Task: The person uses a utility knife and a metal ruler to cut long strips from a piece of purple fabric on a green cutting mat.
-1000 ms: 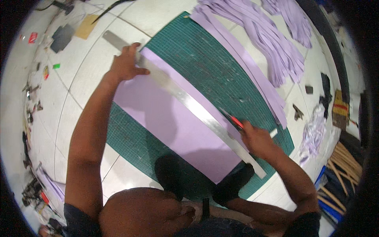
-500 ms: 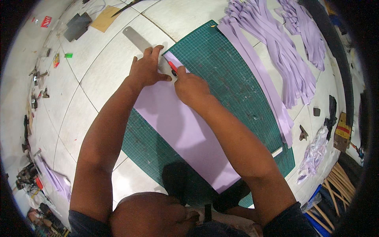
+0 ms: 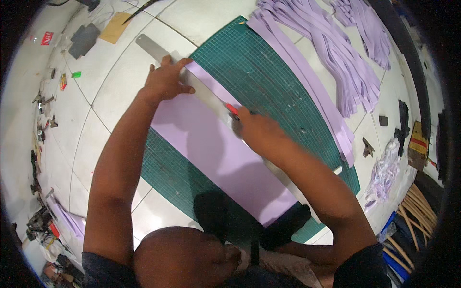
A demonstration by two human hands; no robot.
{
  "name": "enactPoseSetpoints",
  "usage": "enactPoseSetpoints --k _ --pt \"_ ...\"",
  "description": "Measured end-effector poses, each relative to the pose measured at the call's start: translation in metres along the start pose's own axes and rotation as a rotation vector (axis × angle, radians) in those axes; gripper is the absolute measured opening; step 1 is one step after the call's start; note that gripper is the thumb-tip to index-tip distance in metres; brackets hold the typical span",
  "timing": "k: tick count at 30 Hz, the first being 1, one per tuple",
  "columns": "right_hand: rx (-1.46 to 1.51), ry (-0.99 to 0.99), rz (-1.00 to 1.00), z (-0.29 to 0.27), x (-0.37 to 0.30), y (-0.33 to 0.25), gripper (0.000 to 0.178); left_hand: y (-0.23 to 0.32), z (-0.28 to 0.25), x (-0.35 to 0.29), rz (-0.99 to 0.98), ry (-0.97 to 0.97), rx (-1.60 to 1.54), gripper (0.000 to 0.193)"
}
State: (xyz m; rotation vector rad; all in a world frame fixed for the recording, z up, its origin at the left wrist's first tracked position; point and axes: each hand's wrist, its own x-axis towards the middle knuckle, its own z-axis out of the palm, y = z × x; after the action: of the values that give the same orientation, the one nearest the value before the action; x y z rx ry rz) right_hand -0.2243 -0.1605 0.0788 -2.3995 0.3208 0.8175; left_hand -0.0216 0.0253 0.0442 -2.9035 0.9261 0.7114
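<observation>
Here, nearest the body, a lilac fabric piece point(image 3: 211, 139) lies flat on a green cutting mat point(image 3: 269, 81), a metal ruler point(image 3: 209, 98) slanting along it. Of the two hands, the right hand point(image 3: 259, 132) is curled closed around a red cutter point(image 3: 232, 110) beside the ruler; its blade's contact is unclear. Farther up, the left hand point(image 3: 168, 81) spreads its fingers over the ruler, pressing rather than gripping. Beyond, bundled lilac strips point(image 3: 331, 57) lie on the tiled floor point(image 3: 120, 81).
</observation>
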Motion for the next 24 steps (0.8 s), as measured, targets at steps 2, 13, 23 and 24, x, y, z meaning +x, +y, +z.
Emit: enactPoseSetpoints --k 2,13,23,24 --pt "-0.044 -0.017 0.006 0.01 -0.035 0.029 0.029 -0.012 0.007 0.007 0.027 0.062 0.045 0.089" --pt "-0.153 -0.328 0.318 0.068 -0.252 0.192 0.028 -0.034 0.029 0.016 0.139 0.093 -0.046 0.084" --pt "-0.312 -0.343 0.332 0.098 -0.33 0.276 0.025 -0.031 0.032 0.025 0.189 0.029 -0.216 0.086" --pt "-0.3 -0.318 0.273 0.085 -0.322 0.267 0.022 -0.038 0.029 0.025 0.203 0.055 -0.234 0.085"
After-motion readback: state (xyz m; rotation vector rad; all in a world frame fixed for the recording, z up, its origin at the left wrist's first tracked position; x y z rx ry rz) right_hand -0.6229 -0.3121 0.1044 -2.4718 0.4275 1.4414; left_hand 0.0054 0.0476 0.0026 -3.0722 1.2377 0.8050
